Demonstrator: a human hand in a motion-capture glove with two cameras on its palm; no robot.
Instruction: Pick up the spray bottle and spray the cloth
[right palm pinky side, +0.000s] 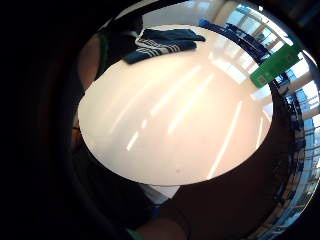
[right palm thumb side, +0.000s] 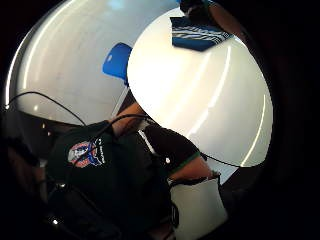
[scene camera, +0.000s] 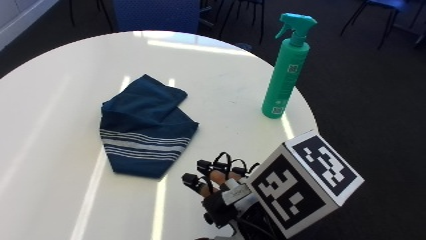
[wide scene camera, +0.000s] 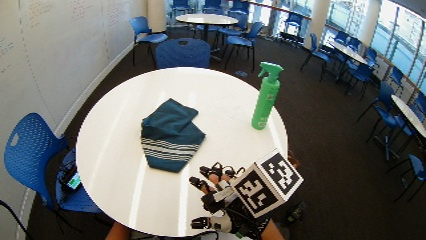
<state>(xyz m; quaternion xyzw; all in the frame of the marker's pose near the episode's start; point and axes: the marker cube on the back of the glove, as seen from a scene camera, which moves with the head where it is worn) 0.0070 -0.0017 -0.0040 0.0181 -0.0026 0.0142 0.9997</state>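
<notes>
So my grip (scene camera: 216, 180) is hovering over the near edge of the worktop (scene camera: 53, 100), fingers relaxed and spread, nothing in it yet. The bottle (scene camera: 285, 70) stands upright near the far right edge, well apart from my hand, ahead and a bit to the right of it. Its long axis runs straight up, trigger head on top with the nozzle pointing left, roughly toward the cloth side.

The cloth (scene camera: 143, 127) lies folded flat, to the left of the bottle and closer to me, ahead-left of my hand. So bottle and cloth sit well apart, with bare worktop between them.

My take: nothing's started, the pickup is the whole next step. I'd reach forward and right and wrap around the body from the side, since it's a tall narrow thing standing close to the edge, and a clumsy nudge could probably tip it off. Once it's in hand, swinging left over the cloth looks like a short trip.
</notes>
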